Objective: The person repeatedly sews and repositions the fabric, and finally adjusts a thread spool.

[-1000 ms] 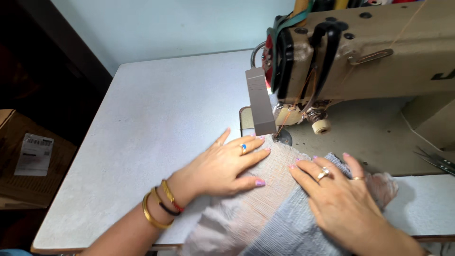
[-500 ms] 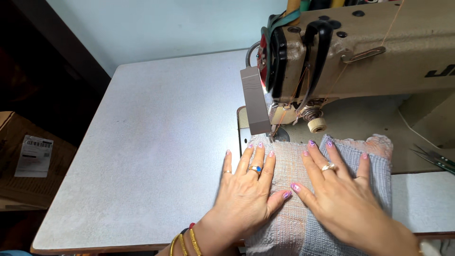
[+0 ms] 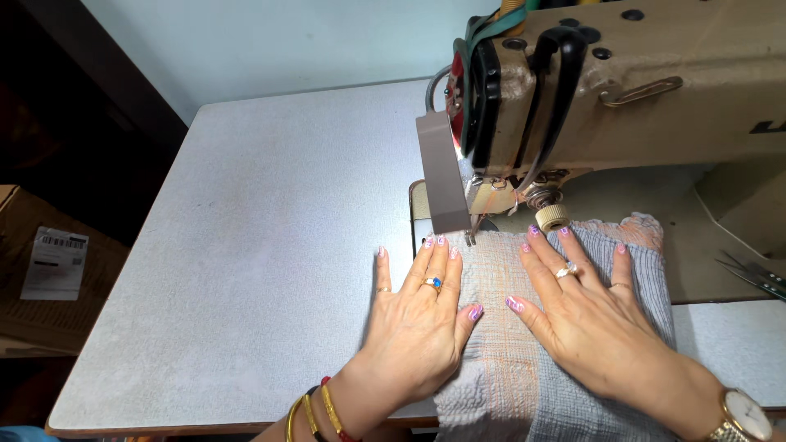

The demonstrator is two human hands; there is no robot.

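Note:
A crinkled grey and pale-orange cloth [image 3: 491,270] lies flat on the table under the needle of a beige sewing machine [image 3: 622,98]. My left hand [image 3: 417,319] presses flat on the cloth's left edge, fingers pointing at the presser foot [image 3: 473,233]. My right hand [image 3: 585,315] lies flat on the cloth to the right, fingers spread, fingertips close to the machine's small knob [image 3: 551,218]. Both hands wear rings; the left wrist has bangles, the right a watch.
The white tabletop [image 3: 246,245] stretches to the left. Scissors [image 3: 753,274] lie at the right edge on the machine bed. A cardboard box [image 3: 41,278] with a label sits on the floor to the left, below the table.
Both hands have slid forward toward the needle and flattened out side by side, smoothing the cloth, which now lies straighter under the presser foot.

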